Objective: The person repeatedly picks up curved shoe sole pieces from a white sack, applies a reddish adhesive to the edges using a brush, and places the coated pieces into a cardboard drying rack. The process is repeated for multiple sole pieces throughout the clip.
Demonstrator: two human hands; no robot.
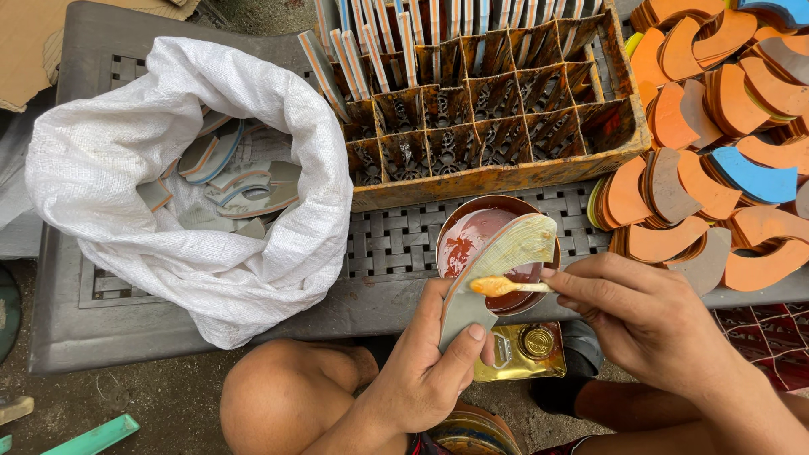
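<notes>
Above near bench edge: left hand (421, 362) grip clamps curved grey sole piece (497, 270) by lower end, face tilted up over bowl so drips likely fall back in. Right hand (649, 316) grip pinches small brush (506, 286), tip touching piece, spreading yellowish glue. Round bowl (472, 240) holds reddish liquid. Gold tin (527, 350) below. White sack (211, 185) at left holds grey pieces; orange crate (497, 109) far holds upright pieces; orange stacks (716, 143) right.
</notes>
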